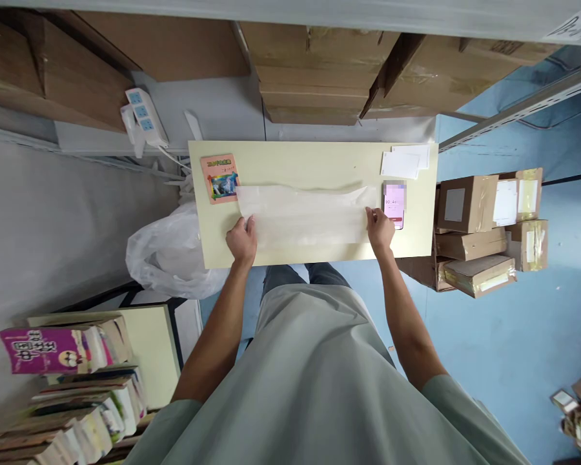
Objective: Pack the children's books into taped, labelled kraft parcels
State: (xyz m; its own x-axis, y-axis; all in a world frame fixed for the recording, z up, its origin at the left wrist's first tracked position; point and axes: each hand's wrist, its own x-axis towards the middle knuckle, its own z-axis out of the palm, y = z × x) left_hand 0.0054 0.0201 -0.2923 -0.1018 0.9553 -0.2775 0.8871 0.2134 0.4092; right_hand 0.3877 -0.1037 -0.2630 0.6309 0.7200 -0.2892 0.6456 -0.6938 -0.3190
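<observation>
A long translucent white plastic sheet or bag [307,213] lies flat across the pale yellow table [314,161]. My left hand [242,239] grips its left end, fingers curled over the edge. My right hand [380,229] pinches its right end. A small orange book with a colourful picture [219,178] lies at the table's far left corner. A phone with a pink screen [394,203] sits just right of the sheet, close to my right hand. White paper slips [404,161] rest at the far right corner.
Cardboard boxes [314,71] fill the shelf behind the table. More taped boxes [484,226] stand on the blue floor at the right. A white plastic bag [169,252] hangs left of the table. A power strip [145,116] lies behind it. Stacked books [72,381] sit lower left.
</observation>
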